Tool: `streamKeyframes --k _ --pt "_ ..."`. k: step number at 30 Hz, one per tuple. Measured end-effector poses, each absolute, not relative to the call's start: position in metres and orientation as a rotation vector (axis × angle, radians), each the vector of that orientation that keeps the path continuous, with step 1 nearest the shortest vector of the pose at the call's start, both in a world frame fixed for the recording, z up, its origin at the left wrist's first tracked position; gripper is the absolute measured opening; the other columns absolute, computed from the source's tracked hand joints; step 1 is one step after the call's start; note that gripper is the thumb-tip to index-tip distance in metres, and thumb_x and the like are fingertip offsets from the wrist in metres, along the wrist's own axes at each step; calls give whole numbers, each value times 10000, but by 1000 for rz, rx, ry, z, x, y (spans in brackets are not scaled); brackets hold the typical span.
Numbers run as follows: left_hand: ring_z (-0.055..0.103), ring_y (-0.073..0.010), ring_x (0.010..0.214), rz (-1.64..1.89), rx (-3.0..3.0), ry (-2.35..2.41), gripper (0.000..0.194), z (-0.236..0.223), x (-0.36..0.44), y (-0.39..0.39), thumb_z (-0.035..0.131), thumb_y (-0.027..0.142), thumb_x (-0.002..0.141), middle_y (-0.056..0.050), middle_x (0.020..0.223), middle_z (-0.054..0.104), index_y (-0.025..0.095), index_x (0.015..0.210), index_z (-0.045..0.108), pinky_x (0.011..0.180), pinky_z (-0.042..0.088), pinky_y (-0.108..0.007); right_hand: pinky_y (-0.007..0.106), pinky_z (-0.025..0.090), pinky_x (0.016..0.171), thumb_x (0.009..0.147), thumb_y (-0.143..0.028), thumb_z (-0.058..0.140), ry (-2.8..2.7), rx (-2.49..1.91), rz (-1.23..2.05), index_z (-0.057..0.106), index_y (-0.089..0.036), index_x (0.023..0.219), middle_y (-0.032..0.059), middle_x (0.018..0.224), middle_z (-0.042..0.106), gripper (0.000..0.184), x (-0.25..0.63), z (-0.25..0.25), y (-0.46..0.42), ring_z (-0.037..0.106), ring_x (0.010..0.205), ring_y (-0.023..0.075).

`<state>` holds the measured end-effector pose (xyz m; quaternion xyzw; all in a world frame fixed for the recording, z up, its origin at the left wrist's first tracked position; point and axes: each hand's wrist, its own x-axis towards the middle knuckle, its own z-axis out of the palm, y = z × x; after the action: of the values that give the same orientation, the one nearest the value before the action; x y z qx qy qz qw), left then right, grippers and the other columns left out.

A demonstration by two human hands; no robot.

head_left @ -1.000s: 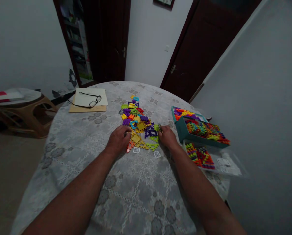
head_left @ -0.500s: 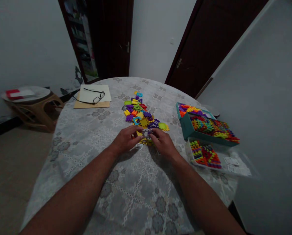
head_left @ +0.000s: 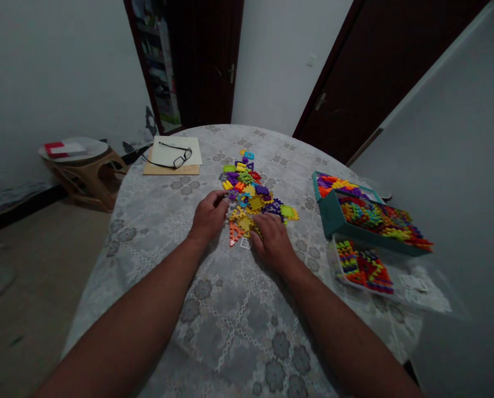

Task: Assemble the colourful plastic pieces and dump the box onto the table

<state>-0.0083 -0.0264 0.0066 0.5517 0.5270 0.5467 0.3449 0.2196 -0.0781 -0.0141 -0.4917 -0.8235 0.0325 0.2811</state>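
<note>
A pile of interlocking plastic building pieces [head_left: 256,204] in yellow, purple, green, orange and blue lies mid-table. At its left edge my left hand [head_left: 209,214] pinches a grey and purple building piece [head_left: 232,195] between thumb and fingers. My right hand [head_left: 273,235] rests at the near right side of the pile. Its thumb and fingers are apart, around the edge of the yellow pieces, and its fingertips are partly hidden. Between the hands lie a yellow square piece [head_left: 245,224], an orange triangular piece [head_left: 235,234] and a small white grid piece [head_left: 245,243].
To the right stand a teal box [head_left: 332,213] full of colourful pieces and a clear plastic tray [head_left: 336,258] with more. Eyeglasses [head_left: 179,161] lie on papers [head_left: 151,169] at the far left. A stool [head_left: 101,177] stands beyond the table's left edge.
Both hands held the grey and purple piece together. The left hand has drawn it to the left, and the right hand has let go. The orange triangle has come into sight.
</note>
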Motion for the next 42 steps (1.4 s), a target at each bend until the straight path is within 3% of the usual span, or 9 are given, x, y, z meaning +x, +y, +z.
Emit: streamKeyframes --k 5,12,19,23,27,37,42 --pt "617 -176 689 1469 1371 1410 340 5 -9 -24 628 428 923 10 817 692 207 1158 734 676 517 -300 650 315 1291 1065 -416 638 -2204 -1462 10 651 -240 1480 189 1572 609 451 205 -26 -78 408 1555 410" --pt "640 -198 746 1478 1401 1437 323 3 -11 -24 626 423 929 10 784 663 207 1144 734 713 516 -312 585 350 1240 1055 -356 643 -2268 -1431 -3 709 -252 1166 151 1414 687 166 210 -18 -80 524 1417 363" --pt "678 -216 840 1418 1457 1405 286 0 -11 -24 643 406 928 -28 920 744 215 1119 736 753 557 -322 569 394 1202 1013 -354 663 -2262 -1433 68 683 -240 1084 172 1412 674 135 222 -15 -86 571 1338 362" --pt "702 -238 884 1368 1532 1338 264 1 -8 -27 647 388 931 -54 993 773 221 1113 741 787 589 -355 566 391 1210 1015 -317 636 -2263 -1430 114 691 -259 1177 141 1308 722 180 229 -14 -87 611 1267 342" --pt "721 -264 936 1318 1651 1307 239 4 -5 -31 641 385 944 -64 1011 791 233 1089 756 896 593 -408 608 315 1272 1015 -279 612 -2233 -1474 55 678 -234 1403 173 1455 669 396 233 -18 -84 555 1392 361" --pt "723 -274 916 1224 1784 1258 250 6 -3 -36 646 390 918 -78 1015 806 244 1069 781 915 593 -427 654 293 1293 1029 -353 636 -2225 -1627 42 690 -218 1403 186 1600 587 401 238 -21 -77 428 1545 406" --pt "714 -266 923 1182 1818 1203 234 7 -2 -36 647 411 908 -59 990 797 250 1023 773 911 586 -416 609 346 1271 946 -297 688 -2183 -1504 62 677 -220 1318 185 1562 616 380 244 -19 -72 477 1494 376"
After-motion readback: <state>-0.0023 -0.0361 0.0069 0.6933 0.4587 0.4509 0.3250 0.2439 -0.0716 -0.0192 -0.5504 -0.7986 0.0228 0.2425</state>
